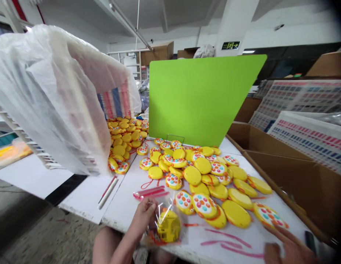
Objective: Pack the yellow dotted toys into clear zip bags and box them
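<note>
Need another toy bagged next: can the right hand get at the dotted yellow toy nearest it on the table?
Probably yes. The right hand lies flat on the table with its fingertips right at the dotted yellow toy, and nothing lies between them or covers that toy.

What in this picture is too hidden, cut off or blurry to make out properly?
- Right hand: blurred and cut by the bottom edge; whether it grips anything is unclear.
- Yellow toy at the left hand: veiled by its glossy clear bag, so details are lost.
- Crate on the left: a cloudy plastic sheet hides its contents.
- Printed sheets on the right: print too small to read.
</note>
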The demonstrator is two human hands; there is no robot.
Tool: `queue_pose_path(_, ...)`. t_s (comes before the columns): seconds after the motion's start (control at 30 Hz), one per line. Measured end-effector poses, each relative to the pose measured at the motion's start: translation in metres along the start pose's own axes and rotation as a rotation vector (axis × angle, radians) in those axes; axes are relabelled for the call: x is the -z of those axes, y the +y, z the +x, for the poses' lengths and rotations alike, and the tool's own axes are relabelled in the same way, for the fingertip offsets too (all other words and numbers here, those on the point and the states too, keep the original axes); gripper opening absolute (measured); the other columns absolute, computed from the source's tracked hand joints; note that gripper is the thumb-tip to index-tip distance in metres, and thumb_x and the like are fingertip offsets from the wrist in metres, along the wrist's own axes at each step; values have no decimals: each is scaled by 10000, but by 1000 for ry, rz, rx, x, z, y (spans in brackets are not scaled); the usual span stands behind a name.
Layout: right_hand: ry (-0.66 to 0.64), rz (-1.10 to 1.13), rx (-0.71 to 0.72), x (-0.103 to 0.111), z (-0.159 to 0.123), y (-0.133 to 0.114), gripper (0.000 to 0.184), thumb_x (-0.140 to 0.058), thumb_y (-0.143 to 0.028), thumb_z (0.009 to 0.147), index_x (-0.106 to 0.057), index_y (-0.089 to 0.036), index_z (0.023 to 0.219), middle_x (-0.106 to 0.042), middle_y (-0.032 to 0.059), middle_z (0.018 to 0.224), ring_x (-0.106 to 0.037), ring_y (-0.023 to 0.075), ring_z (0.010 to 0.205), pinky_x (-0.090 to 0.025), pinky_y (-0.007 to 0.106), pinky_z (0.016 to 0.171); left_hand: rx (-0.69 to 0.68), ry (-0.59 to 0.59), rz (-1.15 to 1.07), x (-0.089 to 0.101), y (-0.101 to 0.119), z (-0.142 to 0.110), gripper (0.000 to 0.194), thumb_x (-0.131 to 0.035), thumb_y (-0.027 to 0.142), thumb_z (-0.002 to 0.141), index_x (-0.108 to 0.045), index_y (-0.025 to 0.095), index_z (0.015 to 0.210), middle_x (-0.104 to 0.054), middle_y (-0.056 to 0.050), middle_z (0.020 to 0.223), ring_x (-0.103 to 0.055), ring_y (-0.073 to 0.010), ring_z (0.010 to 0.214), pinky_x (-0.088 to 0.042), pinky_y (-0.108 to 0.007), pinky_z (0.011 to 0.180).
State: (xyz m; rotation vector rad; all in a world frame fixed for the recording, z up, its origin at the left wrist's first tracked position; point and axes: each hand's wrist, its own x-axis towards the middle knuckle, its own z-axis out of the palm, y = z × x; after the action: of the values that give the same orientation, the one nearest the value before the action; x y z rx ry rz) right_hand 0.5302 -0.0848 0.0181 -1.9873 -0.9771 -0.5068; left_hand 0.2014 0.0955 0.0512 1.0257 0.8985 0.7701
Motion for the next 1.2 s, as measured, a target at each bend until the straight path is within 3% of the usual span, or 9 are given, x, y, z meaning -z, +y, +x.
queue_pose_path(0.07,-87,170,67,-15,2,-44,313,-495,-369,784,-652,-166,962,-633,161,1017,-564,361,1037,-413,561,938,-8,-55,10,-5,10,-7,433,-683,545,671,-488,181,802,-563,50,594,-432,-74,479,-281,-176,444)
queue_pose_path(0.2,-579,581,-82,-47,-8,-118,342,-552,-441,822,-645,-223,1069,-685,88,1052,-629,260,978,-531,409,842,-13,-134,6,-13,29,-24,385,-686,494,703,-513,168,812,-600,24,651,-452,-76,518,-277,-175,454)
queue_pose_path(0.37,-876,880,-330,-59,-10,-155,391,-643,-506,741,-698,-191,967,-730,86,895,-676,235,809,-564,351,729,13,-108,-6,-8,37,-36,384,-713,475,689,-548,161,838,-614,19,683,-494,-76,535,-284,-168,454)
queue_pose_path(0.6,-817,880,-413,-46,1,-155,386,-705,-460,681,-713,-196,962,-694,44,767,-621,196,691,-532,309,638,99,-76,-108,3,34,-33,548,-726,482,664,-581,155,1080,-684,-83,923,-673,-220,790,-463,-236,532)
queue_pose_path(0.7,-811,850,-398,-45,0,-146,297,-700,-435,681,-727,-206,869,-703,51,813,-625,210,735,-528,312,665,126,-98,-177,-1,36,-30,440,-729,422,666,-612,152,993,-686,-78,895,-682,-225,769,-490,-248,521)
queue_pose_path(0.87,-774,859,-288,-45,0,-137,168,-664,-372,710,-666,-209,669,-618,9,661,-565,177,639,-479,274,590,86,-100,-269,-7,37,-31,157,-649,296,658,-557,169,647,-583,0,619,-639,-191,614,-457,-230,427)
queue_pose_path(0.97,-784,976,-335,-43,0,-142,171,-652,-377,741,-632,-216,687,-591,-2,667,-542,161,628,-462,268,589,5,-94,-264,-8,38,-32,242,-639,360,684,-522,171,586,-506,19,559,-580,-156,562,-415,-207,408)
queue_pose_path(1.07,-796,1131,-504,-41,-3,-153,269,-567,-496,797,-618,-233,810,-595,5,671,-536,172,588,-451,285,530,-28,-115,-192,-9,39,-35,324,-687,419,703,-512,164,607,-547,5,614,-563,-139,605,-432,-203,465)
queue_pose_path(1.2,-897,945,-471,-39,-11,-161,363,-584,-574,766,-620,-217,709,-510,-24,552,-459,143,508,-378,256,471,-43,-164,-82,-14,38,-36,365,-663,490,756,-535,150,724,-642,-49,756,-585,-135,670,-423,-192,528)
